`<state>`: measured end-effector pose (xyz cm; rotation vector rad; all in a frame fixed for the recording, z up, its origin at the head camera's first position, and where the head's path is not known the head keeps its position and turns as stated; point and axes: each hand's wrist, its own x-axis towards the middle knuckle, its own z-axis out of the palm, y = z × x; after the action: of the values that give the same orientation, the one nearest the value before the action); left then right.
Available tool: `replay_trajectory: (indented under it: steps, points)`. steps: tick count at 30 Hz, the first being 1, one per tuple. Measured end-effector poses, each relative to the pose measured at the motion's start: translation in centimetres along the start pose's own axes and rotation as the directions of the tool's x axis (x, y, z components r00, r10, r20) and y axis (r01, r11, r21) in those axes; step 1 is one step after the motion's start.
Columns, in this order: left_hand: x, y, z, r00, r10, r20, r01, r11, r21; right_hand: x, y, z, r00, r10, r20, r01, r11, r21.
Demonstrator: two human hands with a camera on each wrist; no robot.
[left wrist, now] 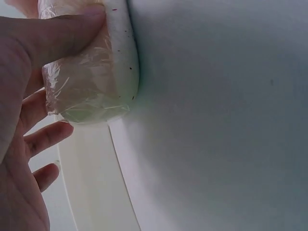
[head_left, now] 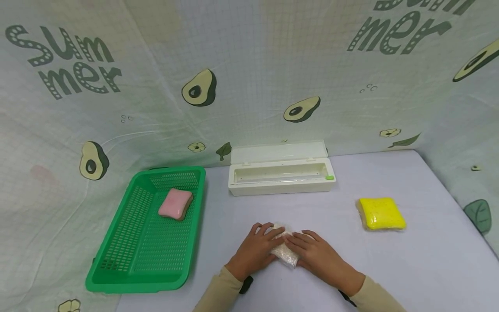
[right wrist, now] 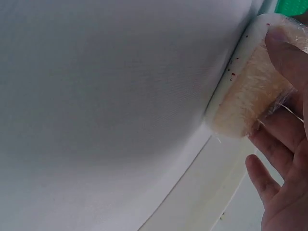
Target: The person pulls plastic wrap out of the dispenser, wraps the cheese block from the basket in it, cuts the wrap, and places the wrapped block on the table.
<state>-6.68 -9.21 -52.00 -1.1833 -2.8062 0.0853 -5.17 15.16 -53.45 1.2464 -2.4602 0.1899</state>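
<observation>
Both hands hold a toy bread slice (head_left: 287, 255) in clear plastic film, low in the middle of the table. My left hand (head_left: 252, 250) grips its left side; in the left wrist view the thumb presses the film on the tan face of the slice (left wrist: 89, 79), with fingers behind it. From the other side my right hand (head_left: 322, 261) pinches it, thumb on the near face. The right wrist view shows a white edge with red specks on the slice (right wrist: 240, 82), and wrinkled film over it. In the head view the fingers cover much of it.
A green basket (head_left: 191, 255) at the left contains a pink toy bread slice (head_left: 176, 203). Behind the hands stands a white cling film box (head_left: 280, 189) with its lid raised. A film-wrapped yellow slice (head_left: 382, 213) lies at the right. A printed cloth hangs behind the table.
</observation>
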Motion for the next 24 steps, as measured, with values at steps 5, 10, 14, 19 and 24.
replay_trajectory:
  steps: [5,10,14,19,24]
  points:
    - [-0.2,0.2,0.3,0.999,0.007,-0.043,-0.006,1.000,0.028,-0.1,-0.4,0.2,1.000,0.018,-0.012,-0.018,1.000,0.011]
    - [-0.5,0.0,0.7,0.992,0.028,-0.121,-0.019,0.997,0.069,-0.3,-1.0,0.0,0.999,0.026,-0.033,-0.025,0.999,0.021]
    - [-0.5,0.0,0.6,0.986,0.033,-0.162,-0.022,0.997,0.069,-0.4,-1.3,0.0,0.999,0.037,-0.038,-0.034,0.998,0.055]
    - [-0.4,0.1,0.6,0.983,0.019,-0.182,-0.014,0.999,0.029,-0.4,-1.2,0.0,0.998,0.034,-0.048,-0.031,0.998,0.061]
    - [-0.4,0.1,0.6,0.989,-0.028,-0.148,0.022,0.999,-0.047,-0.2,-0.8,-0.1,0.998,0.056,-0.028,-0.056,0.998,0.002]
